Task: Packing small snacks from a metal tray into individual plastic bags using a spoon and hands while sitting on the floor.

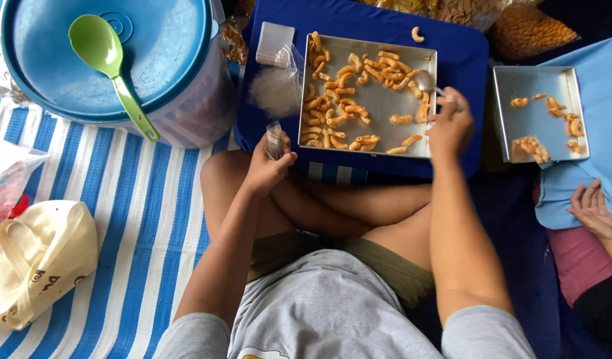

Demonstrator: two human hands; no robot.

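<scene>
A single camera, worn on the person's head, looks almost straight down over the crossed legs to the metal tray ahead; it sits close, both forearms filling the lower frame, and the striped mat and a neighbour's hand edge the sides

Two metal trays; two spoons; one blue-lidded tub; one cream bag.

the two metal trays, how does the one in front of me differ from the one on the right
The near tray is larger and holds many curled orange snacks; the right tray is smaller, with only a few. The near tray sits on a dark blue board, the right tray beside light blue cloth. Both are shallow, rectangular and silver.
</scene>
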